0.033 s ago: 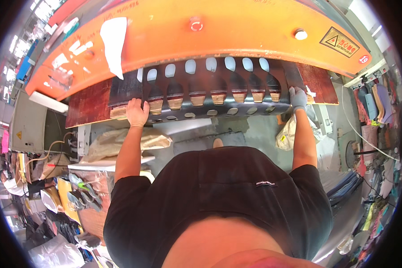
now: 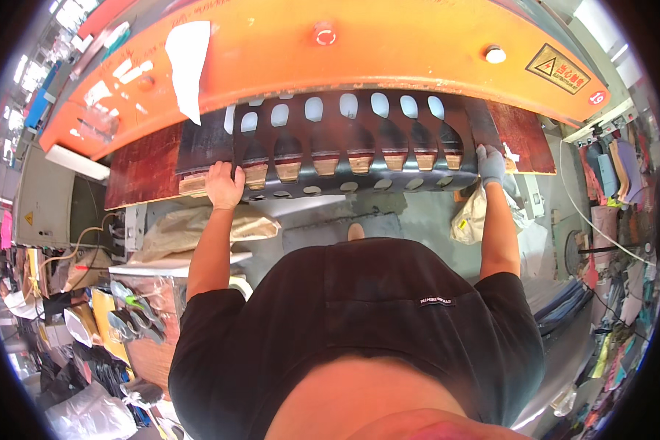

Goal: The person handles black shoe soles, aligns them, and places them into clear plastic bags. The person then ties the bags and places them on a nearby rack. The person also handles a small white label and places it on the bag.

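Note:
A black sheet [image 2: 378, 173] with rows of cut-out openings lies over a layered board [image 2: 195, 185], its front part curving down past the edge. Pale blue shows through the upper openings, and wood through the gaps below. My bare left hand [image 2: 225, 186] is closed at the left edge of the sheet, its fingers over the board's front edge and its thumb by the black material. My right hand [image 2: 491, 166], in a grey glove, is closed at the right edge. The undersides of both grips are hidden.
Just above the sheet runs an orange machine beam [image 2: 271, 55] with a red button [image 2: 325, 34] and a white-capped one [image 2: 495, 54]. Dark red boards [image 2: 143, 172] extend to either side. Below lie a tan sack [image 2: 191, 231] and a pale bag [image 2: 469, 218]; cut pieces crowd the left.

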A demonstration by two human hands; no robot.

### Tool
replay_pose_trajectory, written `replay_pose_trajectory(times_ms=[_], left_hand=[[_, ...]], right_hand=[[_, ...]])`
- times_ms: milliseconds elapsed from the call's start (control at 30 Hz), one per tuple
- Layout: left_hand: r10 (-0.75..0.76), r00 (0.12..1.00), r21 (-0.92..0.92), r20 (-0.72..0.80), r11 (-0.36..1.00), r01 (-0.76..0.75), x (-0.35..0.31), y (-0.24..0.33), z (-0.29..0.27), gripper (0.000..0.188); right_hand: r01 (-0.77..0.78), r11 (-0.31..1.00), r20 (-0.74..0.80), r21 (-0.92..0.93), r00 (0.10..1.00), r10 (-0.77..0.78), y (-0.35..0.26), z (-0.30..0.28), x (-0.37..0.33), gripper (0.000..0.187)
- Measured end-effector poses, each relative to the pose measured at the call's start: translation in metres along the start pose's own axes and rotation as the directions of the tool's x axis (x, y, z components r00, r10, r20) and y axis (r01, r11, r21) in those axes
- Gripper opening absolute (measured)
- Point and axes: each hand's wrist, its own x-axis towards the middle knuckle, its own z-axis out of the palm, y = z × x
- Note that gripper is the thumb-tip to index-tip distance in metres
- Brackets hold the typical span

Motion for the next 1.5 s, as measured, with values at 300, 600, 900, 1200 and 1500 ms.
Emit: replay_pose_trajectory(times_ms=[300,600,900,1200,1500], left_hand=[[0.062,0.997,-0.041,-0.051,0.997,-0.065,-0.096,0.032,-0.075,0.016],[-0.205,0.979,-0.271,0.009,0.942,0.2,-0.141,0.066,-0.155,0.04],[0.334,0.864,-0.487,0.377,0.865,-0.122,-0.045,0.205,-0.075,0.054],[0.389,0.816,-0.338,0.428,0.906,-0.254,-0.079,0.212,-0.062,0.047],[0.376,0.786,-0.308,0.492,0.919,-0.247,-0.078,0.215,-0.069,0.049]], right_hand=[[0.437,0.874,-0.148,0.211,0.898,-0.413,-0.147,-0.004,-0.055,0.05],[0.4,0.91,0.406,0.11,0.818,-0.408,-0.295,0.033,-0.101,0.064],[0.265,0.903,0.338,0.338,0.862,-0.379,-0.259,0.012,-0.156,0.067],[-0.263,0.596,0.494,0.759,0.828,-0.264,-0.222,0.005,-0.164,0.041],[0.199,0.892,0.194,0.406,0.935,-0.297,-0.206,-0.028,-0.146,0.046]])
